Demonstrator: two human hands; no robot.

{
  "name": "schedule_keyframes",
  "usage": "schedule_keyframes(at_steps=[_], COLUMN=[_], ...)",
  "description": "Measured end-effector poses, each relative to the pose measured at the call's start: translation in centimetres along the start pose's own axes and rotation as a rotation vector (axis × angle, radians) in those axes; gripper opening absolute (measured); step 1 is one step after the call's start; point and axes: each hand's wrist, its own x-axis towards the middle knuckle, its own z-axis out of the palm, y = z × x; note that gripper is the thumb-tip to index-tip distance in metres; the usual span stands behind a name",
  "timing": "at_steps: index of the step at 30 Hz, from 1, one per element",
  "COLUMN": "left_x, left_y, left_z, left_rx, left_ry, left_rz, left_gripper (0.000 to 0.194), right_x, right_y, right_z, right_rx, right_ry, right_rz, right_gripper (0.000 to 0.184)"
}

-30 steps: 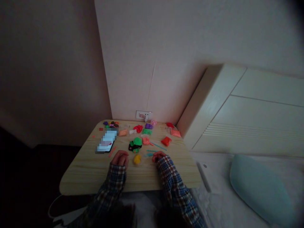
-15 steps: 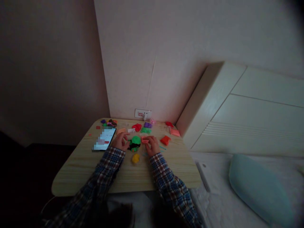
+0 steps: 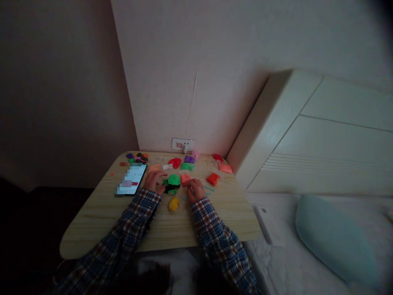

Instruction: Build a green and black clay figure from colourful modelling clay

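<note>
A green and black clay figure [image 3: 172,184] sits mid-table on the pale wooden table [image 3: 101,213]. My left hand [image 3: 154,181] rests beside its left side, fingers curled and touching it. My right hand [image 3: 195,190] lies just right of the figure, fingers bent near a salmon clay piece [image 3: 185,178] and thin teal sticks [image 3: 208,189]; I cannot see whether it holds anything. A yellow clay lump [image 3: 173,204] lies between my wrists. Both sleeves are plaid.
A lit phone [image 3: 131,184] lies left of my left hand. Several clay packets, among them red [image 3: 213,178], purple [image 3: 189,159] and orange [image 3: 225,167], are scattered toward the wall socket [image 3: 183,144]. A white headboard [image 3: 307,135], bed and teal pillow [image 3: 334,241] stand right.
Both hands moved forward from the near part of the table up to the green figure. The right hand has since drawn back slightly from the salmon piece. The view shifted a little.
</note>
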Motion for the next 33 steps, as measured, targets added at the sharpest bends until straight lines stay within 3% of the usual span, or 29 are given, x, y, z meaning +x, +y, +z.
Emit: schedule_keyframes(at_steps=[9, 18, 22, 27, 33], left_x=[-0.1, 0.1, 0.0, 0.0, 0.0], left_y=[-1.1, -0.5, 0.6, 2.1, 3.9], left_z=[1.9, 1.9, 1.3, -0.7, -2.3], left_rx=[0.065, 0.009, 0.012, 0.013, 0.006], left_ry=[-0.034, -0.024, 0.064, 0.195, 0.222], left_rz=[0.106, 0.119, 0.114, 0.111, 0.137], left_gripper=[0.030, 0.047, 0.043, 0.020, 0.012], right_x=[-0.2, -0.6, -0.8, -1.2, -1.1], right_y=[-0.5, -1.1, -1.8, -2.6, -2.5], right_z=[0.0, 0.5, 0.3, -0.2, -0.4], right_rx=[-0.064, -0.111, -0.170, -0.200, 0.067], right_ry=[-0.056, -0.087, -0.051, -0.068, -0.076], right_rz=[-0.003, 0.087, 0.176, 0.265, 0.302], right_gripper=[0.025, 0.020, 0.016, 0.024, 0.019])
